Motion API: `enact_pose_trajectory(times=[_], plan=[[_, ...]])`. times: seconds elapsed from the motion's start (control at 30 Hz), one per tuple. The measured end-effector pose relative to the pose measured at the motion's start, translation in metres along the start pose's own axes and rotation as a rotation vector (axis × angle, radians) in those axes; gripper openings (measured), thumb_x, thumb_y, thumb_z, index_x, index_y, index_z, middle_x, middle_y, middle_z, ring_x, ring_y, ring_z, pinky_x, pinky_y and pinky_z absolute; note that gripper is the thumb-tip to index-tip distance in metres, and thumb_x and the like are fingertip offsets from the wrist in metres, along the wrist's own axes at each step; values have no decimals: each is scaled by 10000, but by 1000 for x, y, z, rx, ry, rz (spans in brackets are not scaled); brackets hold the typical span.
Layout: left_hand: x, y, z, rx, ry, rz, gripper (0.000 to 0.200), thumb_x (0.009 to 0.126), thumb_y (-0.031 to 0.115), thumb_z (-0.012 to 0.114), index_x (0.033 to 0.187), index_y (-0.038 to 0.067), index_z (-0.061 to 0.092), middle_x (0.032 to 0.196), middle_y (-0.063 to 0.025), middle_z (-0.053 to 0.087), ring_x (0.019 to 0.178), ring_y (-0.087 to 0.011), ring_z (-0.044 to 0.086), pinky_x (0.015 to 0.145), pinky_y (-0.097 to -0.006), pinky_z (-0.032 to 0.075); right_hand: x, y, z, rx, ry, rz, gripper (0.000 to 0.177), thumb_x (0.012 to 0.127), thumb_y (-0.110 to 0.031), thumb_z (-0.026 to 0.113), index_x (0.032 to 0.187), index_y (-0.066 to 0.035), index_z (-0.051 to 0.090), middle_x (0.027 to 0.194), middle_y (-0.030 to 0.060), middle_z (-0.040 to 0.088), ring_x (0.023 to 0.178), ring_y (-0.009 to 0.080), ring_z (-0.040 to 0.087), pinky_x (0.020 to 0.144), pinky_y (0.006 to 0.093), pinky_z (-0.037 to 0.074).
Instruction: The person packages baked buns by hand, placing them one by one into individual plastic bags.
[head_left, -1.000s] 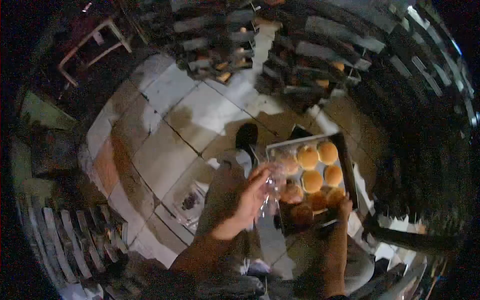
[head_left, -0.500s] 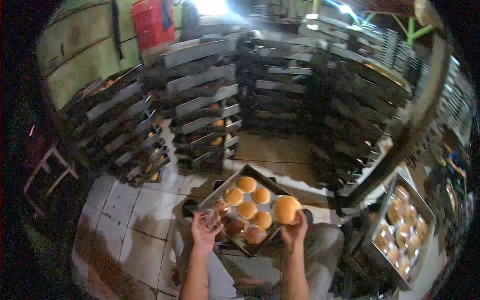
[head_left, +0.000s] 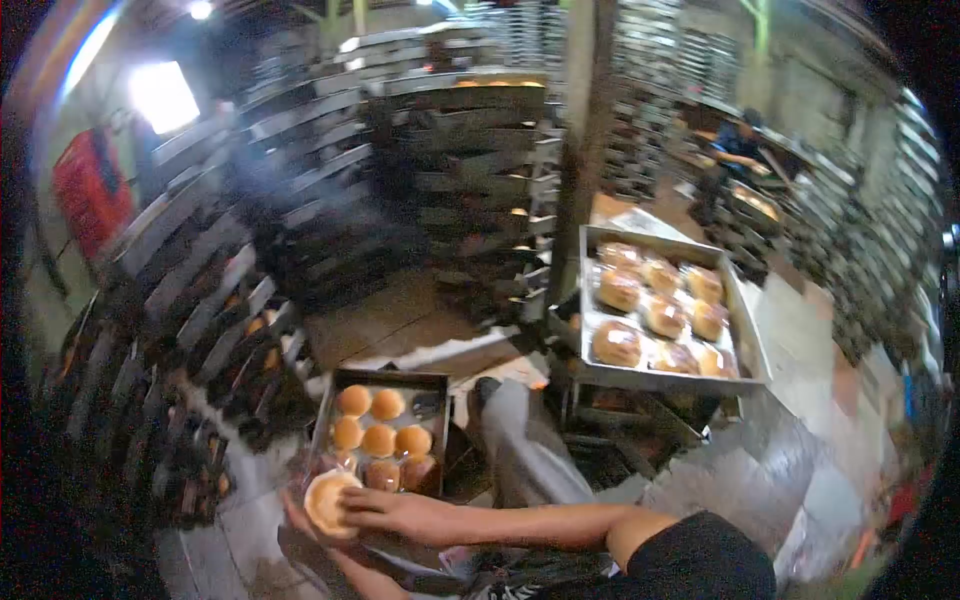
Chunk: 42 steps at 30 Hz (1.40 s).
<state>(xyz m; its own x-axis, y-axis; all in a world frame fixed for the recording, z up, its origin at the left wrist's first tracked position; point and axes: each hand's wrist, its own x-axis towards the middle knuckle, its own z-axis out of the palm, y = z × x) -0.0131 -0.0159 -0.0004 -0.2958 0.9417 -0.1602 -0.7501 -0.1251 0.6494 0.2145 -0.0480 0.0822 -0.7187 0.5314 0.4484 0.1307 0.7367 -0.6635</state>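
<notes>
Bun [head_left: 330, 503] was found off the tray, at the near left corner of the dark-walled near tray [head_left: 445, 425], gripped between both hands. Its face toward the camera showed a pale rim and a browner centre.

Left hand [head_left: 328, 547]: curled under and around the bun's left and lower side, holding it. Right hand [head_left: 400, 515]: fingers closed over the bun's right edge; thumb hidden from view. Clear film [head_left: 338, 462] showed just behind the bun; whether it covered any part of the bun could not be told.

Change noted: half a second earlier the hands were well apart, the right with a bun over the tray's right side and the left with film at its left side. They had since met on one bun. This was judged to mean that lifting was finished and two-handed handling had begun.

Remaining in the near tray were five matt buns [head_left: 378, 441] and, nearest the person, darker glossy buns [head_left: 383, 476]. The view had swung right, bringing the far tray [head_left: 670, 379] fully in, filled with shiny wrapped buns [head_left: 664, 315]; neither hand touched it.
</notes>
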Motion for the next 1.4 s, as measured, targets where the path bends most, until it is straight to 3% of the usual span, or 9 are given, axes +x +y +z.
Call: enact_pose_trajectory(times=[0.27, 0.37, 0.47, 0.67, 0.73, 0.9, 1.03, 1.23, 1.4], plan=[[-50, 8, 36, -61, 341, -220, 689, 996, 590, 346, 1272, 3, 576, 1181, -167, 654, 1030, -342, 658, 915, -467, 556, 11, 24, 32, 170, -9, 52, 511, 866, -39, 609, 1374, -16, 565, 1449, 240, 497, 1354, 390, 486, 1118, 447, 411], [-10, -65, -33, 216, 289, 350, 661, 1026, 538, 370, 1361, -11, 521, 1310, -191, 589, 1155, -348, 609, 1017, -466, 495, 28, 32, 40, 11, 60, 101, 511, 878, -51, 618, 1384, -19, 557, 1451, 235, 498, 1357, 392, 484, 1126, 449, 403], [-26, -11, 31, -200, 515, 92, 674, 1046, 554, 385, 1355, -30, 519, 1268, -176, 615, 1141, -293, 627, 1020, -410, 496, 38, 31, 46, -18, -33, 123, 522, 883, -70, 647, 1397, -55, 560, 1519, 215, 433, 1413, 398, 409, 1155, 443, 363], [-14, -68, -5, -141, 242, 206, 615, 1032, 527, 432, 1384, 29, 510, 1315, -165, 596, 1182, -281, 610, 985, -431, 509, 50, 29, 40, -55, -88, 363, 496, 863, -60, 675, 1353, -84, 611, 1547, 189, 412, 1407, 381, 424, 1132, 425, 390], [-20, -58, -1, -163, 207, 153, 590, 1029, 512, 448, 1383, 45, 513, 1313, -155, 599, 1182, -277, 609, 969, -442, 515, 33, 25, 40, 398, -36, 463, 361, 905, -103, 679, 1258, -42, 646, 1344, 194, 599, 1197, 362, 604, 1005, 414, 485], [-38, -65, 42, -174, 56, 185, 530, 1021, 474, 488, 1381, 86, 520, 1307, -129, 606, 1182, -265, 608, 929, -470, 530, 2, 7, 27, 247, 6, 500, 282, 1033, -239, 540, 1154, -7, 645, 1056, 179, 681, 825, 260, 676, 817, 395, 534], [-57, -16, 47, -137, 125, 98, 584, 961, 533, 545, 1383, 130, 523, 1315, -99, 622, 1181, -298, 617, 940, -494, 538, -17, -17, -21, 490, -554, 99, 301, 1013, -274, 597, 1121, 4, 640, 966, 167, 705, 899, 266, 665, 831, 406, 517], [-159, 17, 92, 143, 91, 149, 615, 989, 598, 461, 1327, 91, 541, 1286, -111, 616, 1067, -257, 653, 783, -455, 561, -8, -26, -9, 252, 264, 109, 297, 844, -86, 766, 1131, -45, 706, 1087, 129, 693, 1044, 276, 664, 928, 373, 518], [-215, 63, 34, 838, 334, -230, 548, 1006, 466, 541, 1311, 11, 542, 1259, -157, 619, 1096, -280, 648, 882, -430, 536, 2, -12, 44, 489, 284, 226, 125, 886, -108, 718, 992, -49, 748, 904, 114, 699, 876, 281, 683, 783, 347, 530]])
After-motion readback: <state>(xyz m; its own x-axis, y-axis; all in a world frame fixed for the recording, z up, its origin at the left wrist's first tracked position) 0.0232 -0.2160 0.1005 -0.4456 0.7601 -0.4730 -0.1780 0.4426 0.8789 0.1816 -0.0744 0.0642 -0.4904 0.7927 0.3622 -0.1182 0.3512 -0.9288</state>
